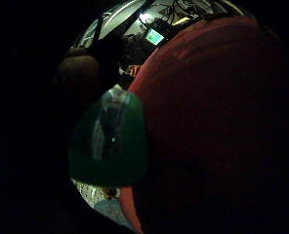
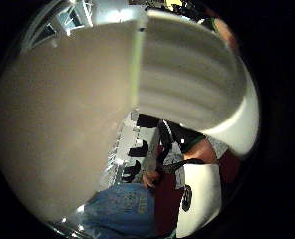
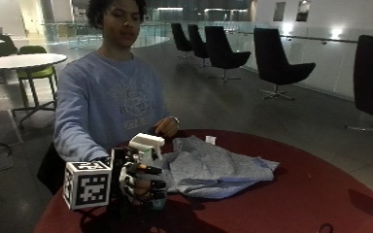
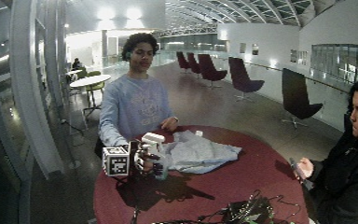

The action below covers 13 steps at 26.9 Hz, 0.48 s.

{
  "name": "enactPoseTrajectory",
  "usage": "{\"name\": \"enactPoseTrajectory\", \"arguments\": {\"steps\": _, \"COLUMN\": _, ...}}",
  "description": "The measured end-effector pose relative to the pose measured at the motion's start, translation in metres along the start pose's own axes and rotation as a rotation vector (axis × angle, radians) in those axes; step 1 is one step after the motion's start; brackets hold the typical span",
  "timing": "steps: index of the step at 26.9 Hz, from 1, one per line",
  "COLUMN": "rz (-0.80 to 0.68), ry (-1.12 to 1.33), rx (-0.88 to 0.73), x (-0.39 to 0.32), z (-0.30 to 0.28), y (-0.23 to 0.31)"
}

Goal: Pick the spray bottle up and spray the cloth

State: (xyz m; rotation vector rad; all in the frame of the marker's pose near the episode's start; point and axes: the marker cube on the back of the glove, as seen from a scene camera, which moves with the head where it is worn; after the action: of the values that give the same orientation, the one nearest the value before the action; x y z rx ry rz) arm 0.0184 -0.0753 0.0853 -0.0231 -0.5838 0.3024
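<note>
Gripping the spray bottle (image 3: pixel 149 165) upright above the dark red bench (image 3: pixel 290 194) in the outside view, gloved right hand (image 3: pixel 135 182) with fingers (image 3: pixel 149 187) curled round its body, white head poking above them; crumpled blue cloth (image 3: pixel 215 167) just beside the fingers. Same grip in the wide view. Fills the thumb-side palm view with the bottle's pale body. Shows green against red bench in the little-finger view.

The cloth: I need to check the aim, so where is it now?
In the outside view, the cloth lies crumpled on the red table, right beside the spray bottle held in the gloved right hand.
</note>
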Motion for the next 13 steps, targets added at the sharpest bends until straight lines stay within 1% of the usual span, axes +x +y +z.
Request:
{"name": "enactPoseTrajectory", "arguments": {"steps": 5, "rz": -0.027, "ry": 0.004, "rx": 0.097, "x": 0.002, "z": 0.004, "y": -0.004}}
{"name": "enactPoseTrajectory", "arguments": {"steps": 8, "rz": -0.046, "ry": 0.019, "rx": 0.121, "x": 0.0, "z": 0.004, "y": -0.004}}
{"name": "enactPoseTrajectory", "arguments": {"steps": 10, "rz": -0.051, "ry": 0.031, "rx": 0.111, "x": -0.005, "z": 0.003, "y": -0.004}}
{"name": "enactPoseTrajectory", "arguments": {"steps": 13, "rz": -0.064, "ry": 0.069, "rx": 0.038, "x": -0.021, "z": 0.0, "y": -0.007}}
